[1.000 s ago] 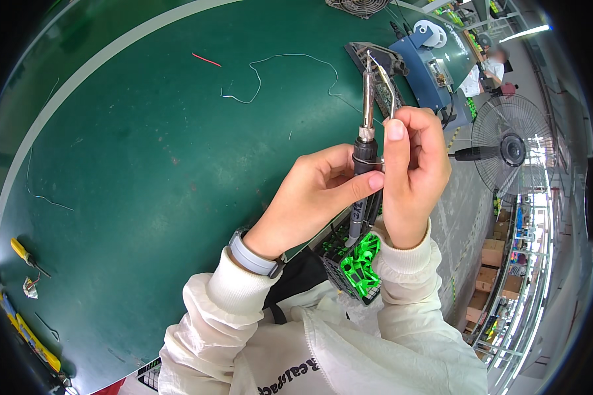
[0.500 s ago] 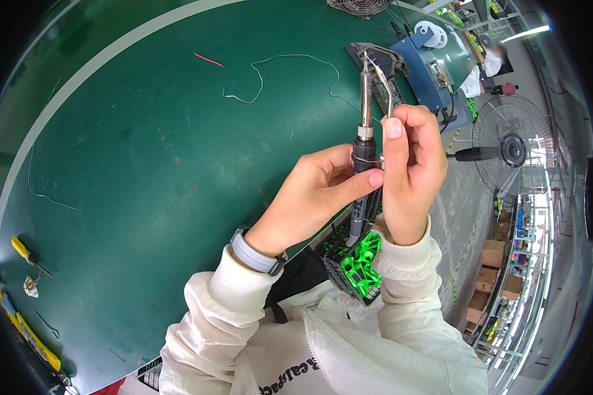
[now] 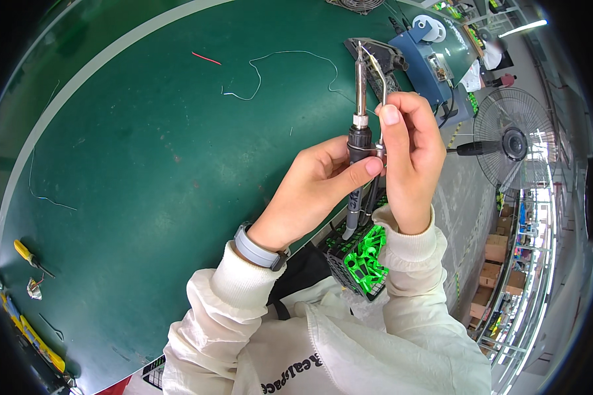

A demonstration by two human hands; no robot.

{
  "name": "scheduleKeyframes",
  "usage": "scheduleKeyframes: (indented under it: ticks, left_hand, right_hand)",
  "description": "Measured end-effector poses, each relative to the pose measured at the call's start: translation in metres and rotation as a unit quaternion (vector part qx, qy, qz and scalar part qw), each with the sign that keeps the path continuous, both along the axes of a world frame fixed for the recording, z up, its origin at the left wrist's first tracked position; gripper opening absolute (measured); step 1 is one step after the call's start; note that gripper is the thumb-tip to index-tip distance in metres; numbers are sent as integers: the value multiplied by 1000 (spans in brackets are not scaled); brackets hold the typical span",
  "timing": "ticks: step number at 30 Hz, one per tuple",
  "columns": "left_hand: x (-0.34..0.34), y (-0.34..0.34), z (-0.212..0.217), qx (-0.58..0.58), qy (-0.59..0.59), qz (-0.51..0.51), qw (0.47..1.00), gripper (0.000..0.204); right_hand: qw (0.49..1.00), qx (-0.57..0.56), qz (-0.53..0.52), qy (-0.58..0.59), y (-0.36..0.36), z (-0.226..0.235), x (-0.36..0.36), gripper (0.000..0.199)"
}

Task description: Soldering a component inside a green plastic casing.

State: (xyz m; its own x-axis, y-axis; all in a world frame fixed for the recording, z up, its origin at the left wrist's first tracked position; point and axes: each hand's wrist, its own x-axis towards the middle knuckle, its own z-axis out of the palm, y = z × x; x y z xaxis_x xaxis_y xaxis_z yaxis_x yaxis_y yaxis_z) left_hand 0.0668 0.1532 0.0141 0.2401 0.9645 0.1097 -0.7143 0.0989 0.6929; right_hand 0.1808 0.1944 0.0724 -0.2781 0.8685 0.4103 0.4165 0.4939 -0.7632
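Note:
My left hand (image 3: pixel 313 181) is closed round the black handle of a soldering iron (image 3: pixel 360 92), which points away from me with its metal tip up. Alongside the iron's shaft runs a thin bent metal guide tube (image 3: pixel 383 85), clamped to the handle by a wire bracket. My right hand (image 3: pixel 412 155) pinches this tube between thumb and fingers, near its lower straight part. The tube's upper end leans in close to the iron's tip; I cannot tell whether they touch. Dark cables hang below the handle.
A dark iron stand (image 3: pixel 392 59) and a blue machine with a white spool (image 3: pixel 425 59) stand at the far right. On the green table (image 3: pixel 145 197) lie a loose thin wire (image 3: pixel 296 52), a red wire piece (image 3: pixel 206 58) and a yellow-handled screwdriver (image 3: pixel 24 251). A basket of green parts (image 3: pixel 366 260) sits below my wrists.
The iron and guide tube have shifted slightly up and left in the view, my right hand slightly up. Both hands keep their grip. The basket shows a little further right and lower.

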Motion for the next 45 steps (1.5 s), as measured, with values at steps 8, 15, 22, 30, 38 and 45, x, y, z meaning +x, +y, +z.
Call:
scheduleKeyframes:
  ticks: [8, 15, 22, 30, 38, 45]
  left_hand:
    - [2, 1, -4, -12, 18, 3, 1000, 25]
    - [2, 2, -6, 1, 35, -5, 999, 25]
    - [3, 2, -7, -10, 37, 5, 999, 25]
    - [3, 2, -7, -18, 44, 21, 999, 24]
    - [4, 2, -6, -19, 28, 34, 999, 23]
    - [2, 1, -8, -22, 41, 46, 998, 22]
  right_hand:
    - [1000, -11, 18, -3, 3, -1, 3, 12]
    - [998, -52, 24, 25, 1, -1, 6, 13]
    - [996, -70, 36, 28, 3, 1, 8, 12]
    - [995, -74, 63, -18, 7, 13, 17, 15]
    - [972, 80, 117, -186, -3, 21, 40, 16]
    - [944, 154, 133, -259, 2, 17, 37, 12]
